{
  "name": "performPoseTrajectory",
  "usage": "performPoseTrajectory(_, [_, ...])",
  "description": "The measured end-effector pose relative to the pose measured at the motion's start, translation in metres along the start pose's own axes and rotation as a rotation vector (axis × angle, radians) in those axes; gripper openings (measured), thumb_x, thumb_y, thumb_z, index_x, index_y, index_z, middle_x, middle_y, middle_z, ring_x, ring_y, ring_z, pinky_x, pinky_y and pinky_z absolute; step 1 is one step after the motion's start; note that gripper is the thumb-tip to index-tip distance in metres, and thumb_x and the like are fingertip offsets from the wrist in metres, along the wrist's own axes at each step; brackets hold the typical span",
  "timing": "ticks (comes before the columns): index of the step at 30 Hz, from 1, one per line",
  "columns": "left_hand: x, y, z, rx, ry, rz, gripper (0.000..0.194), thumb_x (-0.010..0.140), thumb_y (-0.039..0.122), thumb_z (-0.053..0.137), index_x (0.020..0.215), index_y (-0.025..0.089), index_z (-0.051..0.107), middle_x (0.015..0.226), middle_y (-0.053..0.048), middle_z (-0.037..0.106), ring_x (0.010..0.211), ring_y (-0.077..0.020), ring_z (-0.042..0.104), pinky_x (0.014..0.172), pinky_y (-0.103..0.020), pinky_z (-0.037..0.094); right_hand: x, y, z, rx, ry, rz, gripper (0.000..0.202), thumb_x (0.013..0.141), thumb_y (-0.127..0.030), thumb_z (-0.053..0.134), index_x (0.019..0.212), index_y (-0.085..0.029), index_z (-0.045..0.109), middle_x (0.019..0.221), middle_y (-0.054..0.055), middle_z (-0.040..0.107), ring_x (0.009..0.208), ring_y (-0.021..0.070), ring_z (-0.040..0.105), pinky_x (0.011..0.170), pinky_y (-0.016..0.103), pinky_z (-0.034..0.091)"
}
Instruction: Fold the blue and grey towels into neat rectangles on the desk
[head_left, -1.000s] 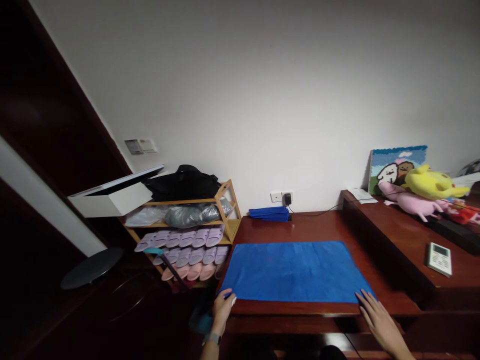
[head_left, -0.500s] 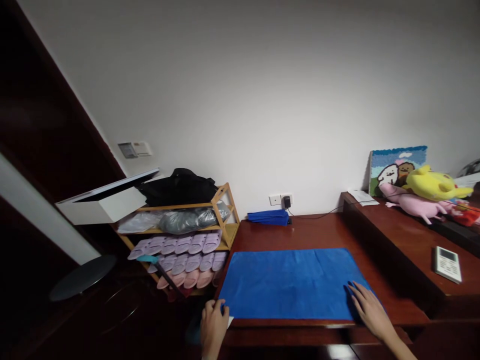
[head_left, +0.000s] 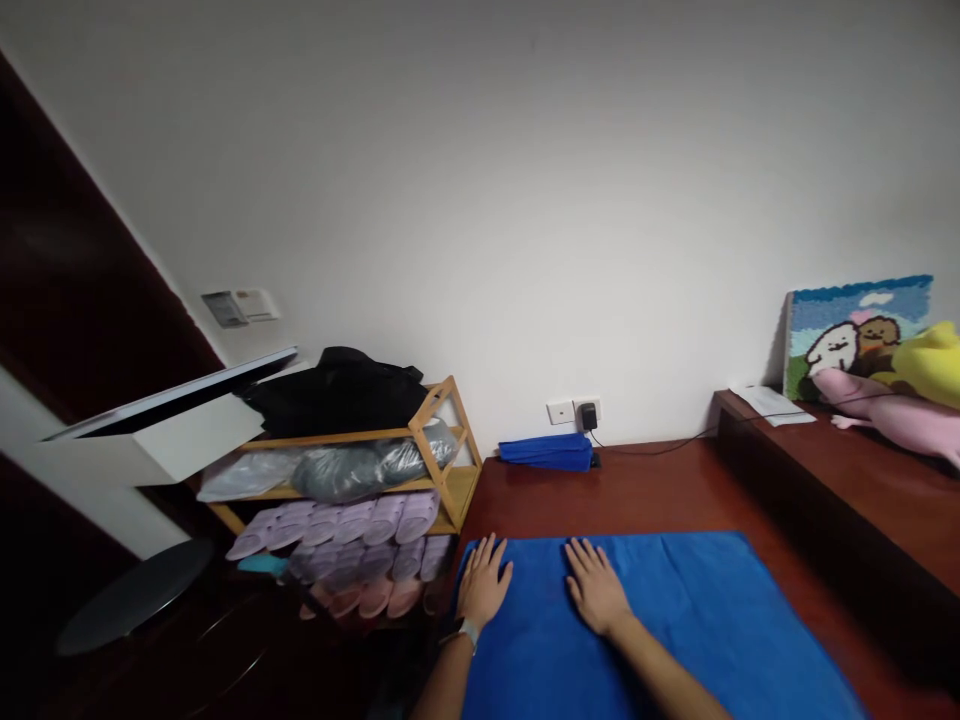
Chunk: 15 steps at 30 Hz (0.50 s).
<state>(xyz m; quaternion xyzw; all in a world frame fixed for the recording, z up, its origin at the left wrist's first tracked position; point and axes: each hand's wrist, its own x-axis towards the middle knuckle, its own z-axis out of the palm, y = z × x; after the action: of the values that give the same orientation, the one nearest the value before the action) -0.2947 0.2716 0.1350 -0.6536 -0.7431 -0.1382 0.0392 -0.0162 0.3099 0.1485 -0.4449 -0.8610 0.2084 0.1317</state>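
Note:
A blue cloth (head_left: 690, 610) lies spread on the reddish-brown table (head_left: 652, 485). Flat on its far left corner rests my left hand (head_left: 484, 585), fingers apart, with a light band at the wrist. My right hand (head_left: 596, 588) lies palm down on the cloth near its far edge, to the right of my left hand, with its fingers extended. Neither hand grips anything. Behind the cloth, by the wall, is a folded blue cloth bundle (head_left: 546, 452).
A wooden rack (head_left: 459, 465) with slippers (head_left: 352, 522) and a black bag (head_left: 341, 390) stands left of the table. A black plug (head_left: 589, 415) is in the wall socket. To the right, a raised ledge (head_left: 847, 480) holds a pink plush toy (head_left: 892, 412).
Both hands have moved forward onto the far part of the cloth, the right one also far to the left. The view has shifted closer to the table.

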Motion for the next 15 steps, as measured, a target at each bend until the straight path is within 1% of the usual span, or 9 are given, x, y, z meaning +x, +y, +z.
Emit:
performPoseTrajectory(2, [0.000,-0.011,0.015,-0.017,-0.034,-0.011,0.054,0.100,0.042,0.044,0.150,0.023,0.052,0.160,-0.011,0.047,0.149,-0.0291,0.040,0.122,-0.051,0.032,0.017,-0.014,0.014,0.009,-0.035,0.011,0.066,0.102,-0.049,0.028,0.162,-0.021,0.027,0.168,0.007,0.022,0.156,0.0282,0.017,0.127,0.053,0.013])
performPoseTrajectory(4, [-0.003,-0.020,0.026,-0.032,-0.025,-0.018,0.055,0.102,0.047,0.040,0.153,0.027,0.047,0.161,-0.008,0.045,0.150,-0.0274,0.038,0.124,-0.051,0.028,0.025,-0.017,0.025,0.008,-0.042,0.025,0.068,0.102,-0.053,0.027,0.162,-0.021,0.026,0.168,0.007,0.020,0.157,0.0284,0.015,0.127,0.054,0.011])
performPoseTrajectory(6, [-0.006,-0.024,0.032,-0.035,-0.008,-0.030,0.055,0.103,0.049,0.038,0.155,0.030,0.044,0.163,-0.006,0.042,0.152,-0.0266,0.035,0.125,-0.052,0.025,0.026,-0.004,0.029,0.011,-0.023,0.037,0.071,0.102,-0.056,0.025,0.162,-0.019,0.026,0.168,0.008,0.020,0.157,0.0285,0.014,0.127,0.054,0.009])
performPoseTrajectory(7, [-0.006,-0.025,0.033,-0.032,-0.008,-0.041,0.056,0.103,0.050,0.039,0.155,0.031,0.043,0.163,-0.006,0.042,0.152,-0.0268,0.034,0.125,-0.052,0.024,0.023,0.008,0.028,0.009,-0.006,0.049,0.072,0.102,-0.058,0.024,0.162,-0.019,0.026,0.168,0.008,0.020,0.157,0.0286,0.014,0.127,0.055,0.009])
performPoseTrajectory(8, [-0.006,-0.025,0.033,-0.026,-0.012,-0.050,0.056,0.103,0.050,0.039,0.155,0.031,0.043,0.163,-0.006,0.041,0.152,-0.0270,0.033,0.125,-0.053,0.023,0.017,0.026,0.024,-0.001,0.015,0.071,0.072,0.102,-0.058,0.024,0.162,-0.019,0.027,0.168,0.008,0.021,0.157,0.0287,0.015,0.127,0.055,0.009])
performPoseTrajectory(10, [-0.004,-0.024,0.033,-0.011,-0.016,-0.056,0.056,0.102,0.050,0.039,0.155,0.031,0.043,0.165,-0.006,0.039,0.153,-0.0277,0.032,0.125,-0.053,0.022,0.000,0.073,0.011,-0.061,0.064,0.151,0.071,0.101,-0.058,0.024,0.161,-0.019,0.030,0.167,0.008,0.024,0.156,0.0284,0.017,0.127,0.055,0.010])
performPoseTrajectory(13, [-0.002,-0.021,0.032,0.017,-0.007,-0.057,0.055,0.102,0.050,0.039,0.154,0.031,0.044,0.166,-0.006,0.036,0.154,-0.0288,0.030,0.125,-0.054,0.021,-0.038,0.164,-0.020,-0.214,0.144,0.329,0.073,0.099,-0.054,0.024,0.161,-0.016,0.030,0.167,0.009,0.026,0.156,0.0279,0.019,0.127,0.053,0.011])
performPoseTrajectory(15, [-0.002,-0.019,0.033,0.032,0.000,-0.066,0.055,0.102,0.050,0.041,0.154,0.032,0.044,0.167,-0.006,0.035,0.154,-0.0302,0.029,0.124,-0.054,0.022,-0.064,0.222,-0.040,-0.278,0.174,0.462,0.076,0.097,-0.055,0.024,0.161,-0.014,0.030,0.167,0.009,0.028,0.156,0.0287,0.020,0.126,0.053,0.013])
